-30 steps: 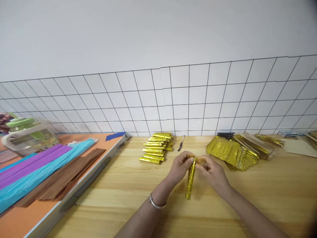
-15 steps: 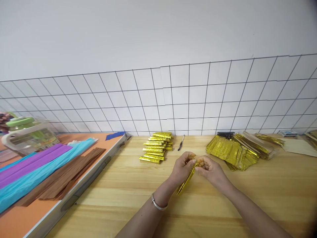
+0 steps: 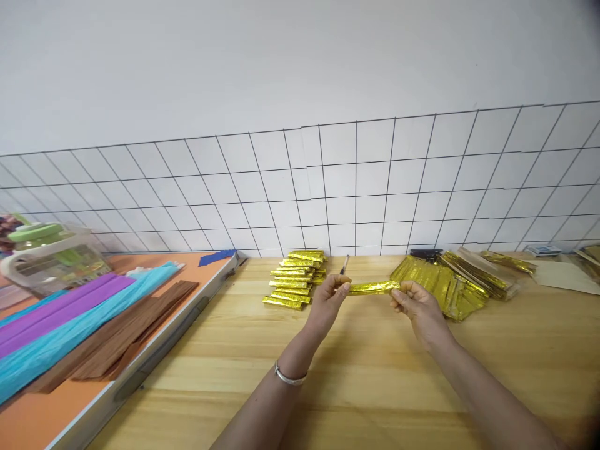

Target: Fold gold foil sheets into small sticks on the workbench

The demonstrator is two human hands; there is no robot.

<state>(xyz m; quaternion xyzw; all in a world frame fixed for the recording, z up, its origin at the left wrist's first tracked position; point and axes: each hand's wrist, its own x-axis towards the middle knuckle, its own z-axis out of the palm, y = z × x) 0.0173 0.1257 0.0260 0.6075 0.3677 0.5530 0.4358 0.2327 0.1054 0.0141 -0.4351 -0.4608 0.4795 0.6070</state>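
Between my two hands a shiny gold foil strip (image 3: 372, 288) is stretched out level above the wooden table (image 3: 225, 350). My left hand (image 3: 329, 300) pinches its left end, and my right hand (image 3: 416, 306) pinches the right end. Left of my left hand lies a staggered stack of folded gold strips (image 3: 293, 281). A pen (image 3: 345, 264) lies behind my left hand, its lower part hidden. Just beyond my right hand, a fanned pile of gold foil pieces (image 3: 435, 281) spreads over the table.
On an orange board (image 3: 187, 265) at the left lie purple (image 3: 70, 312), light blue (image 3: 94, 312) and brown (image 3: 126, 337) crepe sheets. A green-lidded jar (image 3: 37, 234) stands behind them. Beige paper (image 3: 565, 276) lies at the far right, below the gridded wall.
The gold strip has turned from slanting toward me to level. My hands have moved apart, one to each end, and my left hand now partly covers the pen.
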